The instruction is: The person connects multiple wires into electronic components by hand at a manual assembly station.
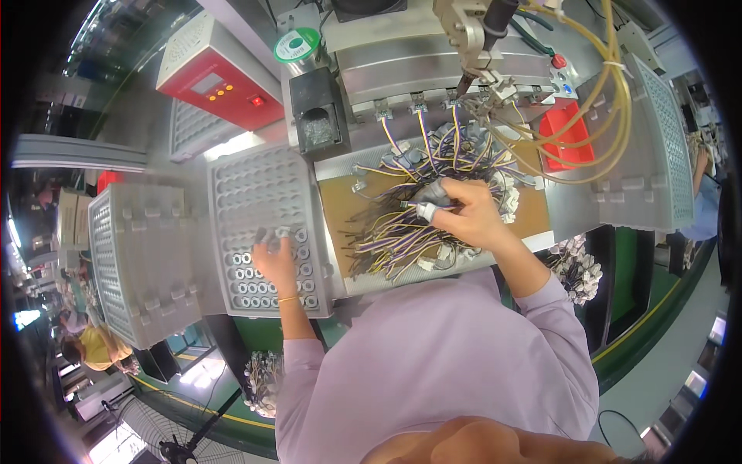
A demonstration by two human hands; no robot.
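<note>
My left hand is over a grey plastic tray, fingertips down among its cups. Thumb and forefinger are apart, and I see nothing held between them. Small round white-and-grey parts fill the tray's near rows. My right hand wears grey and white finger covers and is closed in a pinch over the cable pile. From the pinch a cable sticks out to the left, with a small dark connector or board at its tip. The fingers partly hide it.
A metal fixture holds several small boards with cables under a soldering head. Yellow tubes loop at the right above a red bin. A red-and-white control box, a solder spool and a black box stand at the back left.
</note>
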